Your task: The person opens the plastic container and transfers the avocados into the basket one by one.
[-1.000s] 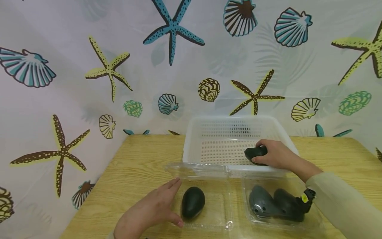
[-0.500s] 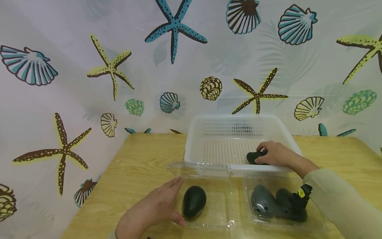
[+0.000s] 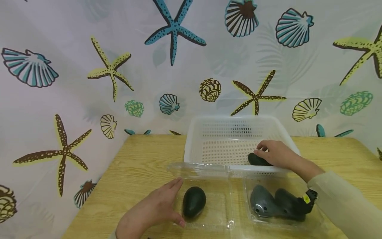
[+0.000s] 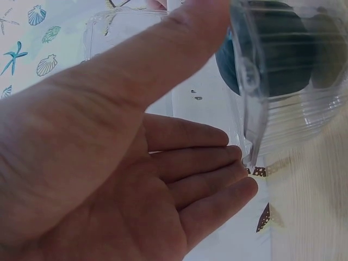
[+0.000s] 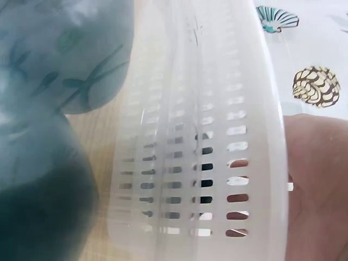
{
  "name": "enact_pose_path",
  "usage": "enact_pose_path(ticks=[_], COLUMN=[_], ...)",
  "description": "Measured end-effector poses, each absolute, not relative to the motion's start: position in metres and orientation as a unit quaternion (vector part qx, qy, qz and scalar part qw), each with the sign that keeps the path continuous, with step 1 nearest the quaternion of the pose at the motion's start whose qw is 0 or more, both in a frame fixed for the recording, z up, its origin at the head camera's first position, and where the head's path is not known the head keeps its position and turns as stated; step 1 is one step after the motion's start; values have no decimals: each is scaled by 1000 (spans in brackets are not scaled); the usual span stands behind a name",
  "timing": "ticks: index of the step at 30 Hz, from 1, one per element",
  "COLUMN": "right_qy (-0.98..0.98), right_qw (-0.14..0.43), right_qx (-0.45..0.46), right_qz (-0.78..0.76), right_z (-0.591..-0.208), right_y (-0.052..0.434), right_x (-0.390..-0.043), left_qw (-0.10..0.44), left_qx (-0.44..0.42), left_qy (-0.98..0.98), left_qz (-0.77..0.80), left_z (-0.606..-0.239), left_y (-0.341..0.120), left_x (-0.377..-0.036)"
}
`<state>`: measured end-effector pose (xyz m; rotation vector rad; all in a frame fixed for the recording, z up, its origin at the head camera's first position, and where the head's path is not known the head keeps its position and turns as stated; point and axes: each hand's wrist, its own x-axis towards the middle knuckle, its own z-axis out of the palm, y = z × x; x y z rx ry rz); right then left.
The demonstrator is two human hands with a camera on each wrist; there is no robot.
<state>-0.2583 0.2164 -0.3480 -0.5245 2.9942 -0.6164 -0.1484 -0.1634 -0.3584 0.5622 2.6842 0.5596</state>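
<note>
In the head view, my right hand [image 3: 276,154] is over the near right corner of a white slotted basket [image 3: 194,142]. Just below its fingers and thumb, on the basket floor, lies a dark green avocado [image 3: 257,160], partly hidden by the hand. My left hand [image 3: 153,205] lies at the left side of an opened clear plastic clamshell [image 3: 218,205], fingers straight and together, thumb spread. Inside that box sits a single avocado [image 3: 194,202], between thumb and fingers but not gripped. The left wrist view shows the straight fingers [image 4: 201,168] beside the clear box wall.
To the right stands another clear clamshell [image 3: 249,212] with dark avocados [image 3: 262,199] in it, under the right sleeve [image 3: 343,199]. The opened lid [image 3: 197,169] reaches the basket's front rim. A patterned cloth [image 3: 179,76] hangs behind the wooden table [image 3: 143,156].
My right hand has lowered the avocado to the basket floor, and its fingers and thumb have come up off the avocado's side. The left hand has stayed in place.
</note>
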Motion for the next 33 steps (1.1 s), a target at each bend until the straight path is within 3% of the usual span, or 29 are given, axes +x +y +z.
enact_pose_path(ticks=[14, 33], right_qy=[951, 930], right_qw=[-66, -121], right_qx=[-200, -274], right_qz=[-225, -213], right_z=[-330, -318], right_y=[204, 197], right_x=[-223, -166], left_qw=[165, 158], left_qx=[199, 203], left_qy=[942, 945], left_qz=[213, 202], left_z=[-361, -361], left_y=[-167, -165], left_x=[-146, -147])
